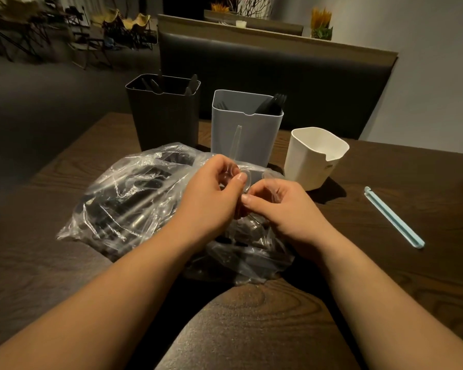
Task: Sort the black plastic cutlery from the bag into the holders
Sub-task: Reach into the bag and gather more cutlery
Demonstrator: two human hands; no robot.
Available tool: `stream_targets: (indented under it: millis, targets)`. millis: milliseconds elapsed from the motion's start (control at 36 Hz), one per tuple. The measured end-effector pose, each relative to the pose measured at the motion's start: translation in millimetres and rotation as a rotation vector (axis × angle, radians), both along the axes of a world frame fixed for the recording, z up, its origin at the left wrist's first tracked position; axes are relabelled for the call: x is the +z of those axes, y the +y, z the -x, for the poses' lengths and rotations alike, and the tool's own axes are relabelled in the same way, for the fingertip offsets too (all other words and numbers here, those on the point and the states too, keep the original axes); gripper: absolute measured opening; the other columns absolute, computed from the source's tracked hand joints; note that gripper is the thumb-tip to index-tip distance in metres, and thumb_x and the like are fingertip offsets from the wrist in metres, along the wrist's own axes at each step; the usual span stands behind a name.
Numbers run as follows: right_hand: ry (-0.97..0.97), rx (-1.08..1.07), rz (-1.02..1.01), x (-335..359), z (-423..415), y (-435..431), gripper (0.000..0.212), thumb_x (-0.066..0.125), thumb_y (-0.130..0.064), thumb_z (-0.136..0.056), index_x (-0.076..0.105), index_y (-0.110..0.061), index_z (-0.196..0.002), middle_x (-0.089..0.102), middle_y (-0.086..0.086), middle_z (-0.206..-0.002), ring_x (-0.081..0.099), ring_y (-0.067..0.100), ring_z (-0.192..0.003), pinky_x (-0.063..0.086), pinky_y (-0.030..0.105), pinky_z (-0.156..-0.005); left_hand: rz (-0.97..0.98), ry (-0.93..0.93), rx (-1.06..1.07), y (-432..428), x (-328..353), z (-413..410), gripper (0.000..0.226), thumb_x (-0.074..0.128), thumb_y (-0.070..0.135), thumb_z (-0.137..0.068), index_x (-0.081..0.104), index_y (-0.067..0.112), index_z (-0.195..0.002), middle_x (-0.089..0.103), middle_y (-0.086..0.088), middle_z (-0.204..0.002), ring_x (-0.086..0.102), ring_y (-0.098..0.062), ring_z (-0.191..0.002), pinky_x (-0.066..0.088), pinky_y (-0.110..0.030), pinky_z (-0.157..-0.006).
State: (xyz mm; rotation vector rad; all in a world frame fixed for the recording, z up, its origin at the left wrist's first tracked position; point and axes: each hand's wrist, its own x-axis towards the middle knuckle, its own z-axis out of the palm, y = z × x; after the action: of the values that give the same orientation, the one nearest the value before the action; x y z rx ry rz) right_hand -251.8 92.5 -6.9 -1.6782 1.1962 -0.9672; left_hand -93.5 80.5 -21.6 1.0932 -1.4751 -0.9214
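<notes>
A clear plastic bag [123,198] full of black cutlery lies on the dark wooden table [385,276], under both hands. My left hand [211,190] pinches the bowl end of a clear plastic spoon [237,141], whose handle points up in front of the grey holder [246,134]. Touching it, my right hand [286,206] has its fingers curled round another clear plastic piece [270,177]. Black forks [274,104] stand in the grey holder. The black holder [163,118] at the left has a few black pieces in it. The white holder [313,158] stands at the right, and no cutlery shows in it.
A light blue bag clip [393,217] lies on the table to the right. A dark padded bench back [278,65] rises behind the holders. The table's left edge runs close to the bag.
</notes>
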Motion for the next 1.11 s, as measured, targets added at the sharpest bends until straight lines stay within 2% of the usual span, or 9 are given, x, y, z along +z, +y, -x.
stream_targets:
  millis: [111, 333, 417, 472, 639, 806, 917, 1028, 1111]
  targets:
    - [-0.034, -0.06, 0.055, -4, -6, 0, 0.011, 0.072, -0.015, -0.09, 0.071, -0.005, -0.093, 0.072, 0.009, -0.094, 0.069, 0.022, -0.095, 0.056, 0.034, -0.087, 0.014, 0.025, -0.001, 0, 0, -1, 0.011, 0.06, 0.018, -0.098, 0.058, 0.021, -0.088, 0.066, -0.005, -0.077, 0.066, -0.022, -0.067, 0.053, -0.038, -0.059]
    - [-0.273, -0.192, 0.014, -3, -17, 5, 0.007, 0.069, -0.007, -0.09, 0.075, -0.008, -0.095, 0.076, 0.006, -0.094, 0.073, 0.015, -0.088, 0.058, 0.025, -0.075, -0.032, 0.045, -0.097, 2, -1, 1, 0.019, 0.048, 0.031, -0.104, 0.062, 0.021, -0.096, 0.068, -0.009, -0.081, 0.066, -0.026, -0.068, 0.056, -0.048, -0.064]
    - [-0.343, -0.261, -0.066, 3, -14, 4, 0.008, 0.066, -0.007, -0.09, 0.072, -0.008, -0.085, 0.075, 0.009, -0.082, 0.071, 0.015, -0.074, 0.057, 0.027, -0.068, -0.05, 0.036, -0.121, 3, -5, 4, 0.03, 0.039, 0.038, -0.103, 0.068, 0.03, -0.103, 0.066, 0.005, -0.082, 0.063, -0.017, -0.076, 0.054, -0.048, -0.072]
    - [-0.358, -0.265, -0.144, 7, -9, 4, 0.012, 0.065, -0.009, -0.092, 0.069, -0.007, -0.081, 0.073, 0.011, -0.073, 0.061, 0.013, -0.052, 0.049, 0.021, -0.049, 0.01, -0.026, -0.077, 1, -6, 5, 0.031, 0.038, 0.038, -0.101, 0.068, 0.036, -0.109, 0.065, 0.006, -0.094, 0.064, -0.015, -0.086, 0.054, -0.041, -0.078]
    - [-0.504, -0.194, -0.32, 7, -5, 2, 0.015, 0.067, -0.005, -0.09, 0.071, -0.008, -0.076, 0.064, 0.007, -0.062, 0.062, 0.013, -0.054, 0.051, 0.024, -0.051, 0.104, -0.015, -0.015, 3, 0, 2, 0.022, 0.055, 0.006, -0.101, 0.068, 0.023, -0.104, 0.064, 0.01, -0.077, 0.06, -0.006, -0.064, 0.048, -0.021, -0.06]
    - [-0.485, -0.163, -0.366, 6, 0, 0, 0.005, 0.078, -0.023, -0.07, 0.076, -0.019, -0.071, 0.061, 0.0, -0.062, 0.047, 0.012, -0.058, 0.029, 0.023, -0.057, 0.166, 0.118, 0.015, 8, 11, -1, 0.018, 0.07, 0.002, -0.09, 0.063, 0.018, -0.096, 0.066, 0.003, -0.083, 0.061, -0.008, -0.06, 0.05, -0.02, -0.054]
    - [-0.395, -0.169, -0.309, 6, 5, 0, 0.011, 0.078, -0.017, -0.079, 0.074, -0.013, -0.07, 0.062, 0.004, -0.062, 0.046, 0.021, -0.059, 0.033, 0.024, -0.054, 0.171, 0.078, -0.015, 11, 15, -4, 0.026, 0.077, 0.004, -0.084, 0.062, 0.017, -0.102, 0.068, 0.003, -0.092, 0.067, -0.015, -0.059, 0.054, -0.024, -0.054]
    - [-0.394, -0.062, -0.36, 8, 6, 2, 0.026, 0.075, -0.037, -0.074, 0.069, -0.011, -0.07, 0.057, 0.005, -0.064, 0.036, 0.015, -0.053, 0.02, 0.025, -0.051, 0.117, -0.021, -0.08, 10, 16, -5, 0.024, 0.08, 0.012, -0.082, 0.067, 0.018, -0.1, 0.072, 0.002, -0.089, 0.067, -0.017, -0.06, 0.055, -0.027, -0.053]
    - [-0.394, 0.013, -0.451, 9, 12, 0, 0.026, 0.069, -0.043, -0.078, 0.076, -0.019, -0.077, 0.065, 0.004, -0.071, 0.046, 0.013, -0.058, 0.027, 0.023, -0.047, 0.076, -0.032, -0.111, 11, 16, -5, 0.019, 0.08, 0.012, -0.082, 0.07, 0.017, -0.098, 0.073, 0.001, -0.082, 0.066, -0.015, -0.058, 0.053, -0.027, -0.05]
